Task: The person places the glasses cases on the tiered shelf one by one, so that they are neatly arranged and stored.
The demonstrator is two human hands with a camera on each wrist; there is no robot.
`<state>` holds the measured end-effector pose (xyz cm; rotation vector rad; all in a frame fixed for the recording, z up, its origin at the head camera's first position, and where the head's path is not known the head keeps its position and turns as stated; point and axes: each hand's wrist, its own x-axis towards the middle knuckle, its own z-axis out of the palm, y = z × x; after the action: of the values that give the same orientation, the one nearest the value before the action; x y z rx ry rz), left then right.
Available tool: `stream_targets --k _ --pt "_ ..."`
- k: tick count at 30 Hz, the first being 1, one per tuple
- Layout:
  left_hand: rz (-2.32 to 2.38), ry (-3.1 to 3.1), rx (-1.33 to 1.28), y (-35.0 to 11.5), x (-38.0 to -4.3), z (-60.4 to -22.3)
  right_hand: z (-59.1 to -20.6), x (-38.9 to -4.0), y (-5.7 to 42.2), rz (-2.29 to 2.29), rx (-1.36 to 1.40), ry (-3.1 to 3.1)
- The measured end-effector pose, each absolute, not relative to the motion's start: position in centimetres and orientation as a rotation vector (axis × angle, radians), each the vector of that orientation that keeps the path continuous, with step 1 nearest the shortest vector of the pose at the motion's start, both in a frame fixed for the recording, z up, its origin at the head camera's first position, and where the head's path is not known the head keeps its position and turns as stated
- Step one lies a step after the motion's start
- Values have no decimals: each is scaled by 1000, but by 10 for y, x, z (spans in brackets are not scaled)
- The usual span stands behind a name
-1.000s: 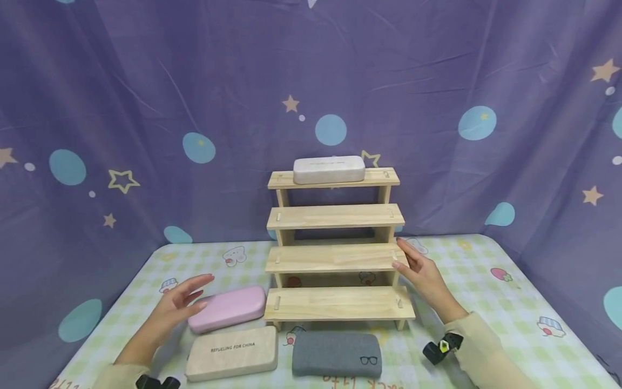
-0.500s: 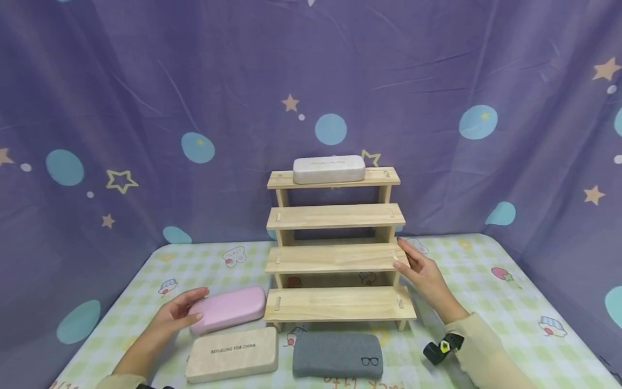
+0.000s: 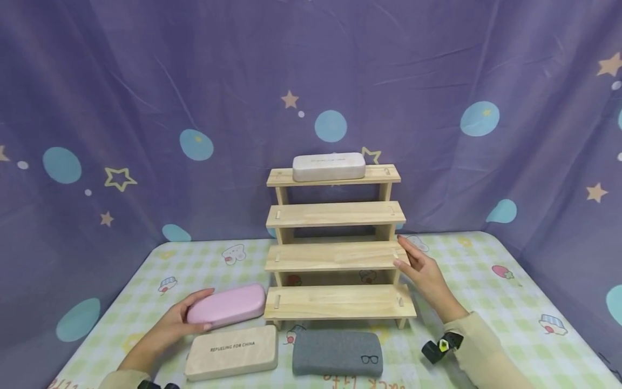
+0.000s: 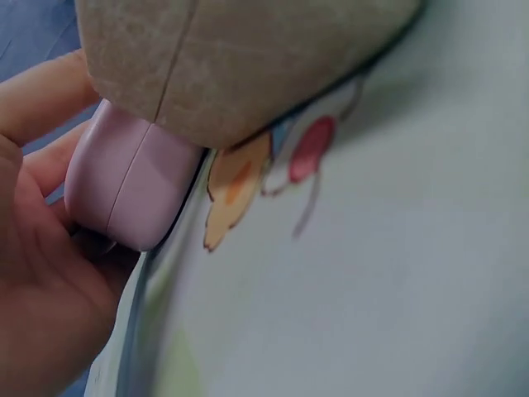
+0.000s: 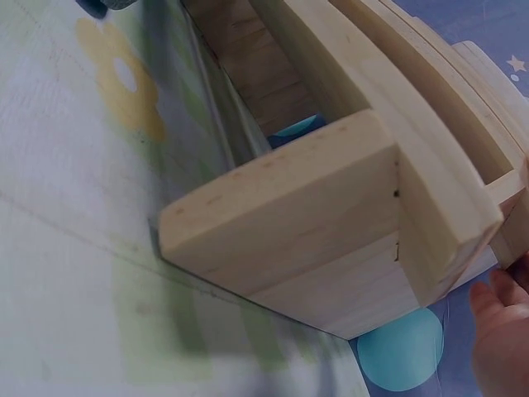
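Note:
A pink glasses case (image 3: 227,306) lies on the table left of the wooden stepped shelf (image 3: 335,302). My left hand (image 3: 177,321) holds its left end, thumb along the front and fingers behind; the left wrist view shows the palm around the end of the pink case (image 4: 132,178). My right hand (image 3: 425,273) grips the right end of the shelf's second step from the bottom. In the right wrist view only part of that hand (image 5: 502,331) shows, beside the wooden side panel (image 5: 289,207).
A whitish glasses case (image 3: 329,167) sits on the top step. In front lie a beige case (image 3: 232,354) with printed lettering and a grey case (image 3: 337,354) with a glasses print. Behind the checked tablecloth (image 3: 491,302) hangs a purple curtain (image 3: 233,70).
My left hand has come down from above the pink glasses case and closed around its left end. The right hand stays at the shelf.

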<state>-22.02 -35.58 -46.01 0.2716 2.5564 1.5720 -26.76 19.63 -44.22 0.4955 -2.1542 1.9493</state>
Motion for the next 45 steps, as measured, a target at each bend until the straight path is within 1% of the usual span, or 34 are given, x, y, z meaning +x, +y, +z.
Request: stream_targets --k 7,16,19,24,28,38,45 --pt "1392 2691 272 -354 -223 -462 -444 -269 196 1943 520 -2139" --pt "1292 2784 299 -354 -225 -462 -445 -268 197 1943 512 -2145" --pt "1300 2809 341 -354 -225 -462 -445 -268 197 1941 509 -2145" --pt "1364 2799 342 -354 -225 -466 -445 -269 197 1945 520 -2133" --pt "1385 2784 313 -354 -226 -466 -445 -269 196 1949 516 -2127" --pt "1360 2755 191 -351 -224 -452 -445 -269 196 1959 515 -2124" --pt "1405 2748 217 -359 -221 -450 -446 -268 197 1969 501 -2129"
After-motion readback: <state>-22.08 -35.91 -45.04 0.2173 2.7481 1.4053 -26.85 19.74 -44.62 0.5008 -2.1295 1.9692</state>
